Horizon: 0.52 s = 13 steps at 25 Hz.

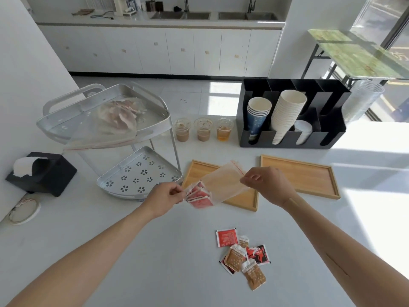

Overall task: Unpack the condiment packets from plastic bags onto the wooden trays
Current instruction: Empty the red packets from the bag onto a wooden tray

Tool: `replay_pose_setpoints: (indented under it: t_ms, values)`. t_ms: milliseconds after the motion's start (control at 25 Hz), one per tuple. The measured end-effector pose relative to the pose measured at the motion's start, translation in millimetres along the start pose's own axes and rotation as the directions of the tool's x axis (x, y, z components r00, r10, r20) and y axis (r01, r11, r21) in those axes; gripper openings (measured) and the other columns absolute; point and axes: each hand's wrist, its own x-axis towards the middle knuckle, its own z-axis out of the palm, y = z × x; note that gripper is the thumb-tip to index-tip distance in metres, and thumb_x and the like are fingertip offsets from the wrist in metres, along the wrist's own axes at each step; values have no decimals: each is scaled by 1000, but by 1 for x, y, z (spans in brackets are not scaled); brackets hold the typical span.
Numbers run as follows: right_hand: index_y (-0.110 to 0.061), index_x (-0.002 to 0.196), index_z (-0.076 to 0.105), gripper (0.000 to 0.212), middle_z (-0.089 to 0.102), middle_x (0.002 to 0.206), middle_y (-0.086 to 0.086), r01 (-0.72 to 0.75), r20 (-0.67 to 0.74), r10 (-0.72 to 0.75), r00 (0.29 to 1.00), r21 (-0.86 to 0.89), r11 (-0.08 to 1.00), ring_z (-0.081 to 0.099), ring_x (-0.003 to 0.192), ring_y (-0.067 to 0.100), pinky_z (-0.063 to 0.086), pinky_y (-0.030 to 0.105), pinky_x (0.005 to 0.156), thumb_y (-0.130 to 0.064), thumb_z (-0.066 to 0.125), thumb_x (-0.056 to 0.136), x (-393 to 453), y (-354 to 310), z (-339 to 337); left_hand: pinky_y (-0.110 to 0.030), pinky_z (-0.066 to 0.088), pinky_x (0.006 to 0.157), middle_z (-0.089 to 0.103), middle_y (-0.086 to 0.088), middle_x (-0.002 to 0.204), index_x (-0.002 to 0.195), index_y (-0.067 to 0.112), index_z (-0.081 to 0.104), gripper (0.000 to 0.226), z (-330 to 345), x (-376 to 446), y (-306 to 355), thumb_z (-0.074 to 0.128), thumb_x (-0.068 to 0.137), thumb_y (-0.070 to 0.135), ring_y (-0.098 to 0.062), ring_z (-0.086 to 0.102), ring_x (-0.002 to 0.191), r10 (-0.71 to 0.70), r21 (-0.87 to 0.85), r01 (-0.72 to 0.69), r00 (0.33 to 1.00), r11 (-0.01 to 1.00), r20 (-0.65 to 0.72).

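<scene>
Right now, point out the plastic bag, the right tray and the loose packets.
plastic bag (223, 183), head view, clear middle of the bag.
right tray (309, 173), head view, bare wooden floor.
loose packets (236, 258), head view, brown packet mid-pile.

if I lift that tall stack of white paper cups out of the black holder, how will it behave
The stack of white paper cups is probably light. It already leans in the black holder, so it may bend or separate if lifted from the top. Paper rims likely dent under a hard squeeze.
</scene>
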Motion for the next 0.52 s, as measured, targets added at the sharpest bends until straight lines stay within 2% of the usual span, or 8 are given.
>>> replay_pose_setpoints:
  t_ms: [120, 240, 400, 520]
  values:
    - [-26, 88, 75, 8, 71, 83, -9, -125, -43, 129, 991, 85, 988, 67, 84, 11, 52, 25, 68, -31, 68, 86, 25, 18, 23, -28, 48, 68, 68, 9, 73, 80, 21, 70, 9, -14, 21, 16, 68, 87, 27, -12, 62, 72, 15, 160, -1, 996, 987, -85]
    - [-25, 87, 73, 6, 72, 87, -6, -229, 4, 230, 973, 109, 967, 67, 88, 14, 57, 34, 77, -29, 69, 85, 44, 31, 48, -31, 51, 68, 68, 10, 84, 86, 25, 68, 11, -22, 37, 36, 60, 90, 31, -16, 63, 81, 56, 362, -10, 992, 932, -117]
    - [-20, 87, 73, 8, 72, 92, -2, -390, 60, 386, 920, 210, 897, 65, 88, 18, 54, 32, 77, -27, 72, 83, 63, 48, 77, -34, 47, 68, 66, 6, 95, 89, 24, 61, 13, -25, 49, 59, 48, 93, 24, -23, 61, 88, 145, 551, -44, 979, 834, -141]
    - [-17, 91, 75, 13, 73, 95, 2, -471, 120, 456, 882, 278, 837, 64, 88, 19, 53, 31, 78, -27, 72, 83, 71, 56, 94, -36, 45, 69, 63, -1, 101, 92, 20, 57, 13, -23, 54, 74, 43, 93, 20, -28, 60, 91, 193, 654, -84, 976, 752, -97]
